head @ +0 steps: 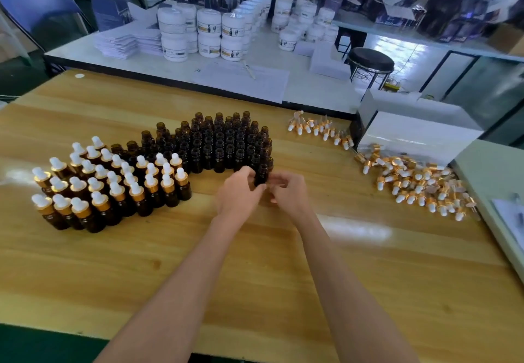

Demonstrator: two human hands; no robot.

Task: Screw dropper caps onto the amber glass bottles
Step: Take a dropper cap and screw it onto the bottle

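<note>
Fingers of the left hand close on an uncapped bottle at the front of the open group; whether the right hand holds a cap cannot be told. The step looks like taking a bottle, so next a cap must be set straight on its neck. About thirty-five bottles are capped, perhaps sixty open, many caps loose.

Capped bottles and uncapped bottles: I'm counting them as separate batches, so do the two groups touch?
Touching. The head view shows the capped bottles running straight into the uncapped bottles near the middle rows, with no bare table between them.
</note>
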